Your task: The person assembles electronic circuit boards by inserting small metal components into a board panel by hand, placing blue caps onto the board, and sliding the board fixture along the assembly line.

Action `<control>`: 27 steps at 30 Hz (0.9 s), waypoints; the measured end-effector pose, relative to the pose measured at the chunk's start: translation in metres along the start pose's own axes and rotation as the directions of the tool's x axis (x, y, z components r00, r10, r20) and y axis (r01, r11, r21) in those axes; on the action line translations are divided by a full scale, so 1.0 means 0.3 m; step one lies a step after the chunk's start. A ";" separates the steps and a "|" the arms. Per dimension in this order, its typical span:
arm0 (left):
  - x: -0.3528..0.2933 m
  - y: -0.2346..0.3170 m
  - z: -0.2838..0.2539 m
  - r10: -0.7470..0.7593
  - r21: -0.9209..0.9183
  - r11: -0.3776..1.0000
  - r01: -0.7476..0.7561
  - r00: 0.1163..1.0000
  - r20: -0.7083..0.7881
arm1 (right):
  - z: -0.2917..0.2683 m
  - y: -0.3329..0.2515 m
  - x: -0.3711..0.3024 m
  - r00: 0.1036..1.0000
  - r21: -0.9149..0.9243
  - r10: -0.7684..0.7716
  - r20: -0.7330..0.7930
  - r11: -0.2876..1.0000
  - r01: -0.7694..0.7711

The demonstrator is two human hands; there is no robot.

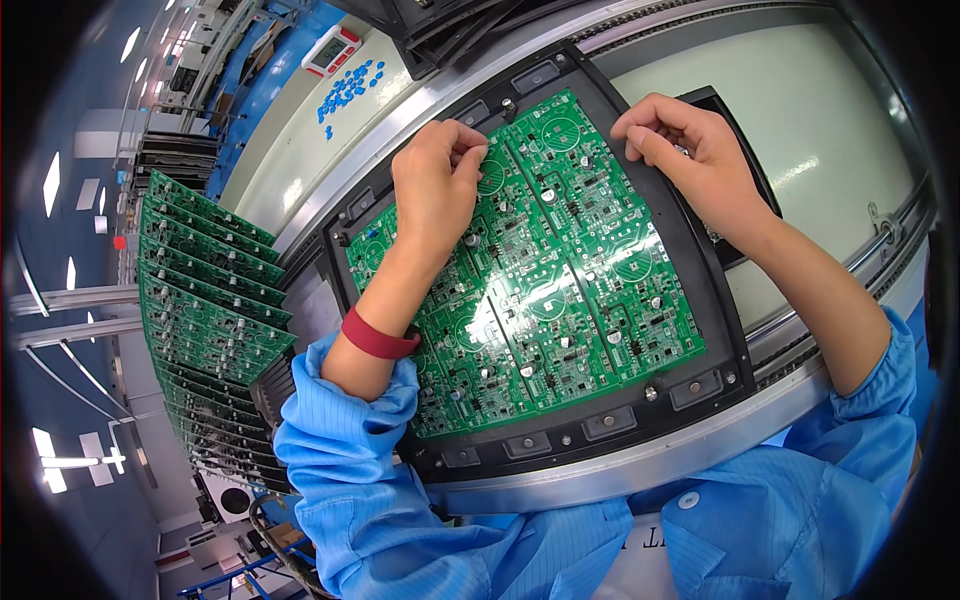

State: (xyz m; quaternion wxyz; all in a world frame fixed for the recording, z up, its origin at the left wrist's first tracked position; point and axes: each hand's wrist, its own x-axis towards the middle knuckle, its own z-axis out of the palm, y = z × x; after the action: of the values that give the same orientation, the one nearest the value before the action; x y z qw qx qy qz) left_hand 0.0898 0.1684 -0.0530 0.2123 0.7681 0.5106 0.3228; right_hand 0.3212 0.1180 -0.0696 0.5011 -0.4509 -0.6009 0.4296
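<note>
A large green circuit board panel [545, 290], crowded with small components, lies in a black frame carrier [720, 330] in front of me. Over the panel's far left part hovers my left hand [437, 185], its thumb and fingers pinched together; whatever may be between them is too small to make out. At the carrier's right edge is my right hand [700, 165], with fingers curled and thumb close to the forefinger. Any part in that pinch is hidden. Partly covered by this hand and forearm, a black tray [757, 160] sits beside the carrier.
Metal conveyor rails [590, 462] run along the carrier's near and far sides. Several green boards stand in a rack [205, 280] at the left. Beyond the far rail lie small blue parts [345, 95] near a red and white timer [331, 50]. Black frames [430, 30] are stacked at the top.
</note>
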 end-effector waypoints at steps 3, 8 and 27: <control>0.011 -0.002 -0.009 0.062 0.064 0.996 -0.064 0.997 0.034 | -0.008 -0.002 0.000 0.998 -0.059 0.032 0.053 0.998 -0.029; 0.043 0.017 -0.035 0.132 0.242 0.955 -0.173 0.975 0.177 | -0.004 -0.003 -0.002 0.998 -0.044 0.027 0.049 0.999 -0.025; 0.078 0.070 -0.007 0.201 0.515 0.791 -0.332 0.935 0.293 | 0.002 0.004 -0.002 0.999 -0.066 0.003 0.040 0.998 0.000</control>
State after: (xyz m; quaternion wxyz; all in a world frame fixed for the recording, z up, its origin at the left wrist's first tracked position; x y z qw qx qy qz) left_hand 0.1082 0.1818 -0.0313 -0.0125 0.8921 0.4408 0.0987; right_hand 0.3206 0.1177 -0.0708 0.4737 -0.4588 -0.6242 0.4189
